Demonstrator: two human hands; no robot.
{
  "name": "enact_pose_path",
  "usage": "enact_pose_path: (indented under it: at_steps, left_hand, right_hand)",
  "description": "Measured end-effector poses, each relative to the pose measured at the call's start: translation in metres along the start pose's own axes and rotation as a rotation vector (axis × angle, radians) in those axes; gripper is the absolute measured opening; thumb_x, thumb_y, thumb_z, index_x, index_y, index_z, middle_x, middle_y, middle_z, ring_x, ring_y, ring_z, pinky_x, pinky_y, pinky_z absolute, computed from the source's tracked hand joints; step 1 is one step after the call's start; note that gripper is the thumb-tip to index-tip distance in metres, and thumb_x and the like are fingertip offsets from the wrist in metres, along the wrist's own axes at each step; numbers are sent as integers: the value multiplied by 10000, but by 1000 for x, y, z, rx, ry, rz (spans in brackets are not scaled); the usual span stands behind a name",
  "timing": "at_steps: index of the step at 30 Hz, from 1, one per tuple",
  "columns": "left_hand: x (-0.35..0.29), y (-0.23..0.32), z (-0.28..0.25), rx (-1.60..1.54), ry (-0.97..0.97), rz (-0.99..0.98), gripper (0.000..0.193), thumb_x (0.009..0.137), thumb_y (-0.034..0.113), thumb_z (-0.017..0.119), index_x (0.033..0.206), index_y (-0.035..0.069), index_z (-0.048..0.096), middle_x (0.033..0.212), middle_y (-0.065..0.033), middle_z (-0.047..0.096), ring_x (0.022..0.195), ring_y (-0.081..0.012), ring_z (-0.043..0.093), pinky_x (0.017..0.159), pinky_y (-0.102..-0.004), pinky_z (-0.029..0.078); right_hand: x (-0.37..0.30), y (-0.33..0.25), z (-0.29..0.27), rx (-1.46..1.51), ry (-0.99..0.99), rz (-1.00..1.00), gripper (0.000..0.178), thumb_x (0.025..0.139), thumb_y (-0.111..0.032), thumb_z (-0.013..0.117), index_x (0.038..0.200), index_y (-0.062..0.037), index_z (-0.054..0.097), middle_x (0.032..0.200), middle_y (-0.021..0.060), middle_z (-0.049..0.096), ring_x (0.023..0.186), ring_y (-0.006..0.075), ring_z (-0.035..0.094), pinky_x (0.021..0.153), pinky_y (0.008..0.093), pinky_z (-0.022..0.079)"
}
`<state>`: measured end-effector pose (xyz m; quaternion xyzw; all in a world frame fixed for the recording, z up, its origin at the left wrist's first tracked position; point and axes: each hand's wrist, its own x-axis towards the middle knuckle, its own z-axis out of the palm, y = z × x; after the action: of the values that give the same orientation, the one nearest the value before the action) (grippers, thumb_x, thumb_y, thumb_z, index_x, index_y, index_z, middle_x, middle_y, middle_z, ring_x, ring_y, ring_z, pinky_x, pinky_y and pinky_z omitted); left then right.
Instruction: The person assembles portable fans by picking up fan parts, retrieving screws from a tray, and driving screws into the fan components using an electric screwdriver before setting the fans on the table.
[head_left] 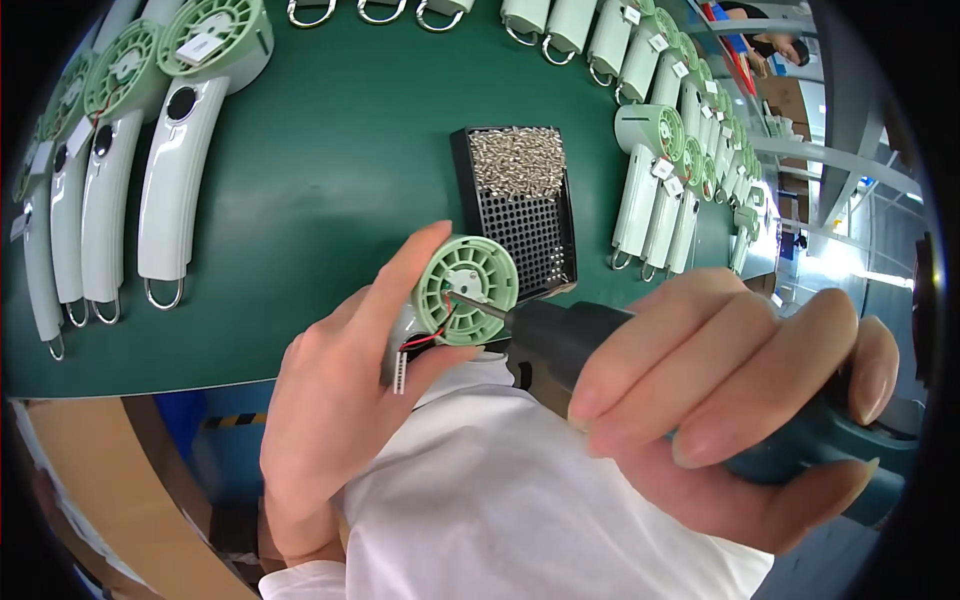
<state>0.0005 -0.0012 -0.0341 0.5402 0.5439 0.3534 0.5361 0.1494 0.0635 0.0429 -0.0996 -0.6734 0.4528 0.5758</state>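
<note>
- Held fan head [470, 272], mint-green w/ radial ribs & pale hub plate: near pic. centre, above the front edge of the green worktop [330, 170]; clock dirs. below are from its hub.
- L hand [335, 395], approx. 8 o'clock: fingers & thumb closed round the rim, gripping head + white handle [404, 328].
- R hand [720, 370], approx. 4 o'clock: wrapped round a power screwdriver [560, 338], dark nose, teal body; its bit [480, 304] points to approx. 9 o'clock, over the hub.
- Red/black leads [432, 338] exit at approx. 7 o'clock to a white connector [400, 373].
- Screw tray [464, 165], approx. 1 o'clock: black, perforated, silvery screws [520, 160] heaped at far end.
- Other fan units lie at approx. 10 o'clock [180, 180] & 2 o'clock [632, 205].
- Handling (est.): light, stiff plastic; glossy handle prob. slippery; ribs & thin leads fragile. Best hold: outer rim + handle neck, clear of leads & bit.
- Obscured: most of held handle, behind L hand; screwdriver grip, partly behind R fingers; bit/hub contact & any screw there, too small to tell.
- Metal loops [380, 15], approx. 11 o'clock: handles cut off by top edge. Far R units crowd & blur twd. fisheye rim.
</note>
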Motion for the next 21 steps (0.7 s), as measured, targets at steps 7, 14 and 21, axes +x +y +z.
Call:
enact_pose_path:
  at_steps: [7, 14, 21]
  left_hand:
    - [-3, -5, -2, -1, 14, 12, 799, 681, -80, 691, 1410, 146, 453, 965, -161, 674, 800, -351, 648, 734, -354, 516]
    - [-2, -3, -6, 67, -9, -13, 748, 686, -41, 669, 1387, 145, 485, 985, -180, 673, 828, -391, 641, 717, -389, 515]
    - [-3, -5, -8, 102, -20, -16, 722, 692, 13, 682, 1378, 138, 494, 1017, -183, 675, 853, -402, 636, 737, -405, 519]
  right_hand:
    - [5, 9, 18, -25, -53, 102, 459, 978, -357, 430, 1228, 24, 376, 799, 136, 504, 425, 220, 471, 381, 332, 481]
    - [0, 15, 39, -77, 66, 174, 397, 992, -351, 432, 1228, -41, 352, 826, 152, 540, 452, 235, 502, 422, 355, 502]
    - [-3, 14, 40, -188, -16, 290, 332, 1003, -354, 435, 1193, -98, 341, 834, 157, 562, 478, 243, 530, 454, 369, 519]
